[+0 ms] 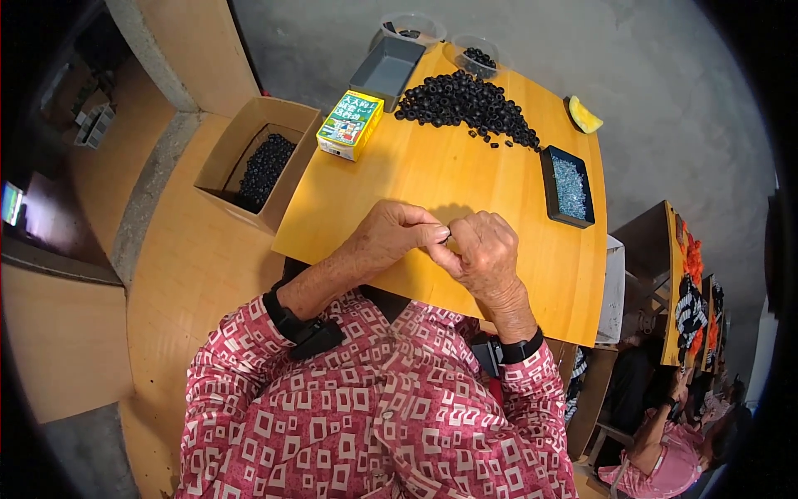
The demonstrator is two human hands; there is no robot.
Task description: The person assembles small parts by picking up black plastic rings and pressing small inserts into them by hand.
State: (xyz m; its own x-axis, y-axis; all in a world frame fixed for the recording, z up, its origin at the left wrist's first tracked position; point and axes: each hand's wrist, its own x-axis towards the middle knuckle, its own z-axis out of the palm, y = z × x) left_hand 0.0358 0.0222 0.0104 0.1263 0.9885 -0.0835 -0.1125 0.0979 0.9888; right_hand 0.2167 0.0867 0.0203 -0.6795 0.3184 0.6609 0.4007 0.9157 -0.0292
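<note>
Above the near part of the yellow wooden table (366,195), my left hand (395,230) and my right hand (484,252) meet, thumbs and fingers pinched together. A small black part (447,238) shows between the fingertips of both; most of it is covered, so its exact shape is hidden. Farther back lies a heap of small black ring-like parts (465,100). To the right of my hands, a black tray (587,218) holds many tiny clear bluish pieces (569,187).
Along the table's back stand a yellow-green carton (351,125), a grey tray (388,71) and two clear tubs. A yellow piece (585,115) lies at the far right edge. A cardboard box (229,162) of black parts stands left. Another person (665,457) sits at right.
</note>
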